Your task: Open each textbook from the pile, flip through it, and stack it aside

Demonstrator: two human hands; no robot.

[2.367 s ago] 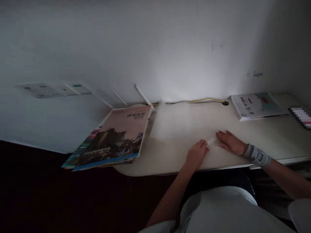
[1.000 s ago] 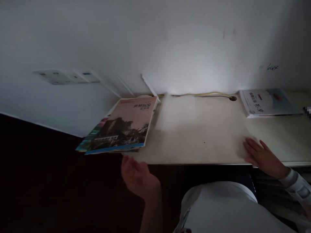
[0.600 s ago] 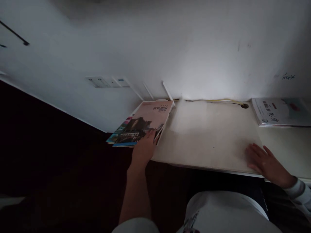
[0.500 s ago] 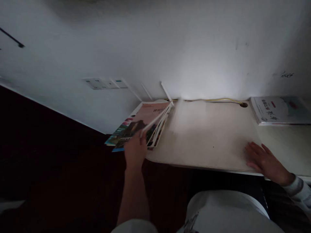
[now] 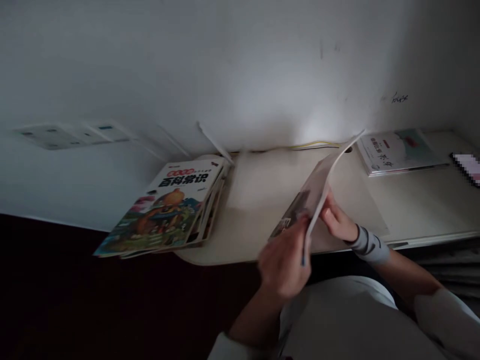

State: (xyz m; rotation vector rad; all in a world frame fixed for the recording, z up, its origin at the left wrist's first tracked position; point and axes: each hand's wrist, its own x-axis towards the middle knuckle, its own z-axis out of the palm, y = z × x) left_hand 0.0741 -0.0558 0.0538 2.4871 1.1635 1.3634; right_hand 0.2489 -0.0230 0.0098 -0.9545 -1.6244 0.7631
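Note:
A thin picture book [image 5: 311,192] with a pinkish cover is held up on edge above the desk, tilted and slightly bent. My left hand [image 5: 285,257] grips its lower near edge, fingers closed and a little blurred. On the book's right side my right hand [image 5: 337,219] pinches it with curled fingers; the fingertips are partly hidden behind the cover. To the left lies a stack of books [image 5: 161,210], its top one a colourful cover with a gourd-shaped house and large Chinese characters. The stack juts over the desk's left end.
The pale desk [image 5: 255,220] runs along a white wall, with a rounded left front corner. Several thin books [image 5: 401,152] lie at the right back, and a blurred-out phone-like object [image 5: 468,167] lies farther right. A yellow cable [image 5: 315,145] runs along the wall near wall sockets [image 5: 71,135].
The pink-covered book has left the stack in my left hand and moved right, uncovering the gourd-house cover. My right hand has risen from the desk and taken hold too. The view has shifted right.

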